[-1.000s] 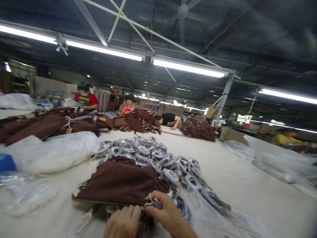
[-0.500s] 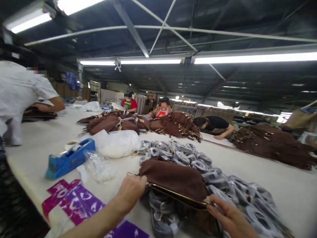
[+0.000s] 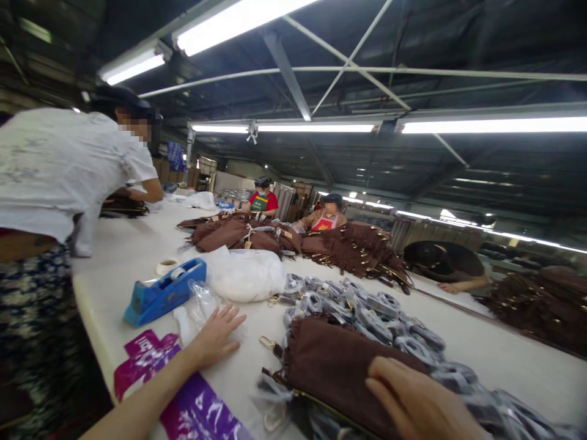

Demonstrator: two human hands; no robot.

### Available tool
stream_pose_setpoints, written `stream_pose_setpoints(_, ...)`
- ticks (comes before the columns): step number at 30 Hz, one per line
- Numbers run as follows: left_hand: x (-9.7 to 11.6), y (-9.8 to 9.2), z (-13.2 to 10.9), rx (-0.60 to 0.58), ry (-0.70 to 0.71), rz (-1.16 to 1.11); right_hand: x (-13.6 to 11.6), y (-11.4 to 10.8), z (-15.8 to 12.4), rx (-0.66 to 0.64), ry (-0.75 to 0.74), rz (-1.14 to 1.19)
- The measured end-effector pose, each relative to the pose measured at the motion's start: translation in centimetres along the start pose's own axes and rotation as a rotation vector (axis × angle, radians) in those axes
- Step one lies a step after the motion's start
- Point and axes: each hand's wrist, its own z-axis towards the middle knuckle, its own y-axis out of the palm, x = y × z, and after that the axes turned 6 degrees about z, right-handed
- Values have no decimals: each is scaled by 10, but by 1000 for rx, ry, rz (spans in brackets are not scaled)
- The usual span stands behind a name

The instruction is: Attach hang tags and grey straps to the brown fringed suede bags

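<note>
My left hand has its fingers spread over a crumpled clear plastic bag on the table. At the lower right, my right hand is over a brown fringed pouch, with loosely bent fingers close together and nothing gripped between them. Whether it presses on the cloth I cannot tell. The pouch lies with its gold zipper edge toward me and a gold clasp at its left corner. Around and behind it are many grey wrapped strap coils. Under my left forearm lies a purple printed plastic bag.
A blue tape dispenser and a tape roll stand at the left, beside a white plastic bundle. Brown pouches are piled farther back. A co-worker in white leans over the table's left side; other people work across it.
My left hand has let go of the pouch and moved left to the clear plastic. My right hand has released the zipper end and lies over the pouch. The view has swung left.
</note>
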Motion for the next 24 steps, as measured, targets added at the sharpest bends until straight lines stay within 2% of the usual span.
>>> stream_pose_setpoints(2, 1, 15, 6, 65, -66, -59, -51, 28, 29, -155, -49, 92)
stream_pose_setpoints(4, 0, 25, 9, 113, -96, -124, -84, 64, 54, -241, -65, 168)
stream_pose_setpoints(5, -2, 28, 10, 128, -100, -149, -94, 83, 66, -284, -60, 205)
stream_pose_setpoints(7, -7, 31, 9, 149, -102, -188, -103, 115, 91, -280, -19, 233)
stream_pose_setpoints(10, -13, 34, 9, 176, -97, -234, -107, 149, 123, -249, 25, 206)
stream_pose_setpoints(13, -13, 35, 8, 196, -94, -251, -113, 173, 141, -253, 38, 175)
stream_pose_setpoints(18, -8, 33, 4, 221, -72, -183, -121, 204, 144, -257, 59, 114)
stream_pose_setpoints(21, -3, 28, 2, 220, -57, -115, -119, 211, 142, -231, 60, 124)
stream_pose_setpoints(24, 3, 22, 1, 162, -51, -77, -115, 207, 143, -228, 50, 133)
